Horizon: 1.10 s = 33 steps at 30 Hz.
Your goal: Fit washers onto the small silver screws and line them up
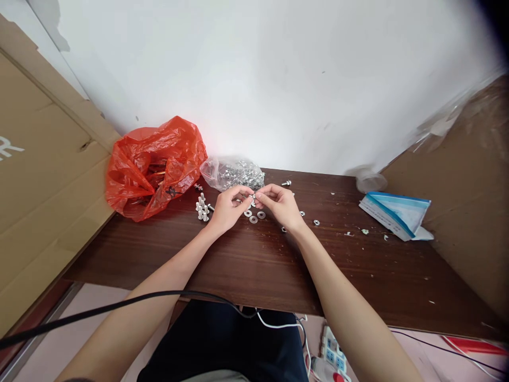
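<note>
My left hand (231,208) and my right hand (279,205) meet fingertip to fingertip over the table. Both pinch at a small metal piece (253,196), mostly hidden by the fingers, so its exact kind is unclear. Just below the fingertips lie several flat washers (253,219). To the left of my left hand, a cluster of bolts (202,208) stands upright. A clear plastic bag (238,174) full of small metal fasteners rests right behind my hands. Near my right wrist are a few loose nuts (316,223), and a bolt (286,183) lies farther back.
An open red plastic bag (175,154) stands at the back left beside a cardboard box (47,159). On the right are a blue-and-white packet (393,212), a clear plastic cup (370,181) and more cardboard (469,196). A black cable (159,295) crosses in front of the table edge.
</note>
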Tool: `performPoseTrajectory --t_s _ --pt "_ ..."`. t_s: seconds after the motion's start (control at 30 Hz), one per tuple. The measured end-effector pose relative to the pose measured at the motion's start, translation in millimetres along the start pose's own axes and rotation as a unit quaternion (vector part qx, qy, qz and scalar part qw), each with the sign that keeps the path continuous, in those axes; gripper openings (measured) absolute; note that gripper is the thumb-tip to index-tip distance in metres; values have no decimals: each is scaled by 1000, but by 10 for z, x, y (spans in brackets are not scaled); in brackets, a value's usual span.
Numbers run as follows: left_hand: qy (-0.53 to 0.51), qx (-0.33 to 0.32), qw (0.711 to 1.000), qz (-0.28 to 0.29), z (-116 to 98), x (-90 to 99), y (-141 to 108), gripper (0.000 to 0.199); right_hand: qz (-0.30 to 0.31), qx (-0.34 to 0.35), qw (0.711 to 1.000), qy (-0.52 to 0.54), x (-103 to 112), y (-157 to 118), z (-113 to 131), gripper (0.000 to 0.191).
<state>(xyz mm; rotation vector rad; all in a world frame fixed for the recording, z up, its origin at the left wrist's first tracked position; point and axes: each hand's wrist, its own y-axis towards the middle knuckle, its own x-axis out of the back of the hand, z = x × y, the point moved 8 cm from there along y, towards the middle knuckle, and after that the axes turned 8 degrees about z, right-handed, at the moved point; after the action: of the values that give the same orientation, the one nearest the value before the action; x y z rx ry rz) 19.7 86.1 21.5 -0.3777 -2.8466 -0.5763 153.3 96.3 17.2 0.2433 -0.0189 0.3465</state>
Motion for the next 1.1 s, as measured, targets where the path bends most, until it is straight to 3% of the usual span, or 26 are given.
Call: performPoseTrajectory --t_s 0.27,0.5,0.67,0.8,1.1 --pt "-59 -6 997 47 -49 -65 13 12 -7 -22 999 45 4 4 -49 36" --pt "-178 80 970 146 -30 -224 -17 31 -2 -9 1000 27 4 -4 3 37" --pt "-118 97 962 228 -52 -332 -67 37 55 -17 998 -3 -86 -15 33 37" --pt "-84 112 960 242 -52 -336 -92 37 99 0 995 -16 -149 -29 67 33" --pt "43 79 967 240 -27 -345 -84 41 85 -7 992 -97 -157 -37 78 30"
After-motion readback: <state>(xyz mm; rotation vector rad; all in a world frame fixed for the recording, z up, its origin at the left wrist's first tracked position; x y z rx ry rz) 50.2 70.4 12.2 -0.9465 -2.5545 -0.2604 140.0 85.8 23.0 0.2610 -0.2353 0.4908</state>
